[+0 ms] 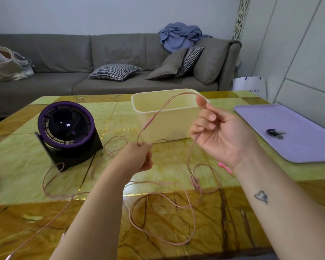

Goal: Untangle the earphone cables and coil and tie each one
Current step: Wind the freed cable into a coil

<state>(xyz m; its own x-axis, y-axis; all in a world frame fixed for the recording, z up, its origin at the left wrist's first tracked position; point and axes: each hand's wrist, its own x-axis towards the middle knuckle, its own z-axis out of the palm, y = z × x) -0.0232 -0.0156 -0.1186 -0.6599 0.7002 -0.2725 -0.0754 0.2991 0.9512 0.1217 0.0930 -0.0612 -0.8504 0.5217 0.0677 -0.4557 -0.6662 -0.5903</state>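
- Earphone cable, thin and pink, is lifted above the worktop between 2 hands, arching from one to the other in front of the cream tub.
- An inline remote, a thicker pink piece, sits on the raised stretch, nearer the left hand.
- The left hand is closed, pinching the cable between thumb and fingertips just below the remote.
- The right hand is held higher, palm toward the camera; the cable runs over its raised forefinger and down past the loosely curled fingers, held rather than gripped tight.
- From the right hand the cable drops to the worktop, where the earbuds lie amid loose, overlapping loops.
- More cable trails left across the worktop, curling beside the base of the purple fan and running off toward the lower left corner.
- A small pink tie lies on the worktop just beside the right wrist.
- A lilac tray at the right edge carries keys.
- A grey sofa stands behind the worktop.
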